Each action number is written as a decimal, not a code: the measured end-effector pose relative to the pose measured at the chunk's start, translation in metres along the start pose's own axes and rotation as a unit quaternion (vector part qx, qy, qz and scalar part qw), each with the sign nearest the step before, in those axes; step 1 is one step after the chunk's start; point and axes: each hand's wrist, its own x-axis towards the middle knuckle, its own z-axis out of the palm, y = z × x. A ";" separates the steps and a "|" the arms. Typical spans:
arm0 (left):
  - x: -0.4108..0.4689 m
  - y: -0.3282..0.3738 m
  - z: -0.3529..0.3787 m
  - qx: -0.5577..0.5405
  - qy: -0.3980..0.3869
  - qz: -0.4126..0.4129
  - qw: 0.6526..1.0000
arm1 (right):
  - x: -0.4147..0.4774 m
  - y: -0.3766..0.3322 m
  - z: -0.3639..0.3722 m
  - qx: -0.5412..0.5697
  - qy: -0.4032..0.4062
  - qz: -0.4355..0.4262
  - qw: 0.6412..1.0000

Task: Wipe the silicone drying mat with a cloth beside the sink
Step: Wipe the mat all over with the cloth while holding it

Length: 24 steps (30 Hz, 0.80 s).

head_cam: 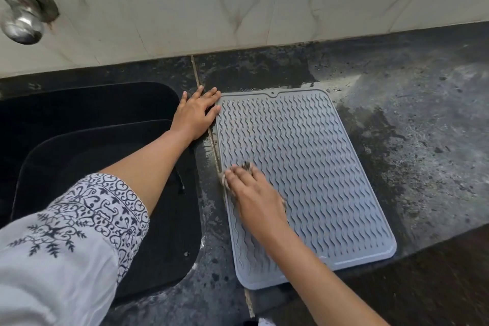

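- Patterned white sleeve (66, 233) fills the near left corner, its arm crossing over the black sink (87, 156) toward the far side.
- Right hand (254, 198) lies palm-down on the near-left part of the silicone drying mat (304, 167), fingers spread flat and pressing a crumpled cloth (225, 180) underneath; only scraps of cloth peek out at the fingertips and beside the palm, so the hand seems to push rather than pinch it, which suits rubbing along the wavy ridges.
- Grey and rectangular, the mat rests flat on the dark stone surface (423, 127), just right of the sink, its near edge close to the front lip.
- Left hand (197, 114) is open and holds nothing, its fingertips planted at the mat's far-left corner, likely to stop the mat from sliding while the cloth works.
- Beyond, a steel tap (22, 18) juts from the marble wall (238, 13).
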 end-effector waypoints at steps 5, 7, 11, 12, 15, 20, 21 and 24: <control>-0.001 0.003 -0.003 0.015 -0.010 -0.001 1.000 | -0.027 0.006 -0.027 0.039 -0.118 -0.037 0.992; -0.002 0.008 -0.004 0.041 -0.021 -0.004 0.999 | -0.006 0.012 -0.034 0.075 -0.092 -0.013 0.993; -0.011 0.024 -0.006 0.103 -0.019 0.010 0.994 | 0.047 0.025 -0.016 0.071 0.025 0.056 0.996; -0.016 0.027 -0.006 0.109 -0.024 0.017 0.994 | 0.055 0.027 -0.009 0.058 0.028 0.071 0.995; -0.033 0.036 -0.003 0.097 -0.061 0.006 0.993 | 0.063 0.033 0.010 0.023 0.022 0.087 0.996; -0.042 0.038 0.000 0.076 -0.097 -0.029 0.992 | 0.043 0.035 0.020 -0.005 0.029 0.018 0.999; -0.043 0.039 0.000 0.077 -0.101 -0.032 0.991 | 0.029 0.034 0.018 -0.009 0.020 0.008 1.000; -0.044 0.039 0.001 0.068 -0.101 -0.042 0.992 | -0.028 0.027 0.006 -0.003 -0.007 -0.013 1.000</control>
